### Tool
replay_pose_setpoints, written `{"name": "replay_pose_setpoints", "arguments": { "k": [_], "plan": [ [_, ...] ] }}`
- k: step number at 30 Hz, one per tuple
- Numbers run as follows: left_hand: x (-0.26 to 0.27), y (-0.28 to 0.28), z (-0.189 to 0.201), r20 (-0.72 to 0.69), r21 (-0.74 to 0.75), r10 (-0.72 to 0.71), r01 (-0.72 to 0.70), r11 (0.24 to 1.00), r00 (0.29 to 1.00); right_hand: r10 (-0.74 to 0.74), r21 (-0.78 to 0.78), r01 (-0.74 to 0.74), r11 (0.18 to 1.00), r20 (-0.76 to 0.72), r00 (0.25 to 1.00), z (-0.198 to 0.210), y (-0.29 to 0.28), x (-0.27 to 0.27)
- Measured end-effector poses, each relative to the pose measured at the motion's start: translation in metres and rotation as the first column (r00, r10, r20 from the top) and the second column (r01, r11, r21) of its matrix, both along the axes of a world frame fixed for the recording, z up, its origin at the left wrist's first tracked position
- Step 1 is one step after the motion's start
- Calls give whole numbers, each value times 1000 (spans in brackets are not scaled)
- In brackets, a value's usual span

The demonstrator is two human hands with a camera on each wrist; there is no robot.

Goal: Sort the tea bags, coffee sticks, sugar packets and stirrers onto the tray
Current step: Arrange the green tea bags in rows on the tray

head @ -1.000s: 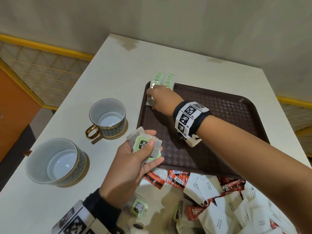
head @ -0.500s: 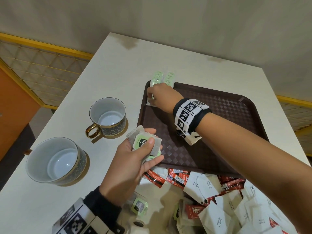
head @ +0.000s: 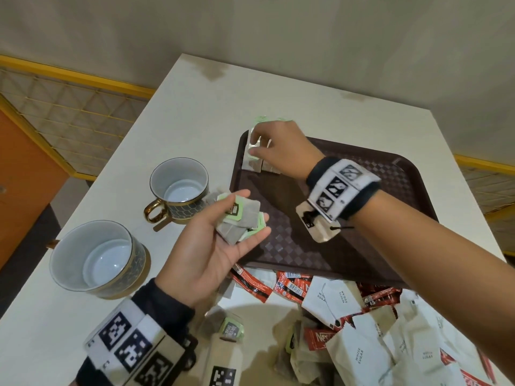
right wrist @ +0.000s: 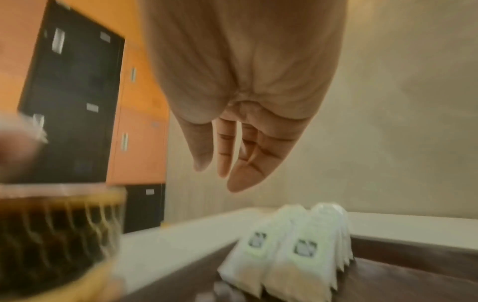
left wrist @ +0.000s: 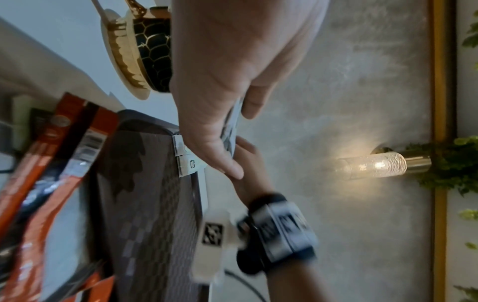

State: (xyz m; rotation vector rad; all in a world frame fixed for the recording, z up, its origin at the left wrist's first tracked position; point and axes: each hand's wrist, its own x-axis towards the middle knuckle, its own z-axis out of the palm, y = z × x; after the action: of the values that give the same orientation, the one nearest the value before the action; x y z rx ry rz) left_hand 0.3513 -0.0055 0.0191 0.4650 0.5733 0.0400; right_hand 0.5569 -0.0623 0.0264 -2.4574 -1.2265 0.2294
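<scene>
My left hand [head: 252, 215] holds a small stack of green-tagged tea bags [head: 239, 221] in its palm, thumb pressed on top, just left of the brown tray [head: 292, 246]. In the left wrist view the left hand [left wrist: 235, 139] shows that stack [left wrist: 231, 126] edge-on. A row of tea bags [head: 252, 162] leans against the tray's far left corner. My right hand [head: 257, 144] hovers just above them. In the right wrist view the right hand [right wrist: 220, 173] hangs with relaxed, empty fingers over the row of tea bags [right wrist: 297, 255].
A mixed heap lies at the table's near edge: white sugar packets [head: 362, 352], red coffee sticks [head: 289, 288] and more tea bags [head: 231, 328]. Two empty cups [head: 179, 188] [head: 97, 257] stand left of the tray. Most of the tray floor is bare.
My right hand has lifted off the row of tea bags it was pressing on. The left hand has moved a little toward the tray with its stack.
</scene>
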Motion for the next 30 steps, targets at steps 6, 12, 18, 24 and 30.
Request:
{"name": "replay_pose_setpoints", "arguments": {
  "k": [6, 12, 18, 24, 30],
  "plan": [
    [9, -1, 10, 64, 38, 3, -6, 999, 998, 47, 256, 98, 962, -508, 860, 45, -56, -64],
    [4, -7, 17, 85, 115, -142, 132, 985, 986, 13, 209, 93, 974, -459, 888, 38, -73, -84],
    [-5, -8, 20, 171, 103, -212, 196, 975, 962, -65, 351, 387, 853, -664, 745, 51, -101, -90],
    [-5, -18, 23, 163, 216, -200, 163, 963, 966, -7, 366, 555, 747, -831, 557, 57, -124, -104],
    [3, -33, 24, 164, 437, -223, 131, 890, 961, -46, 391, 589, 707, -806, 590, 45, -115, -118]
  ]
}}
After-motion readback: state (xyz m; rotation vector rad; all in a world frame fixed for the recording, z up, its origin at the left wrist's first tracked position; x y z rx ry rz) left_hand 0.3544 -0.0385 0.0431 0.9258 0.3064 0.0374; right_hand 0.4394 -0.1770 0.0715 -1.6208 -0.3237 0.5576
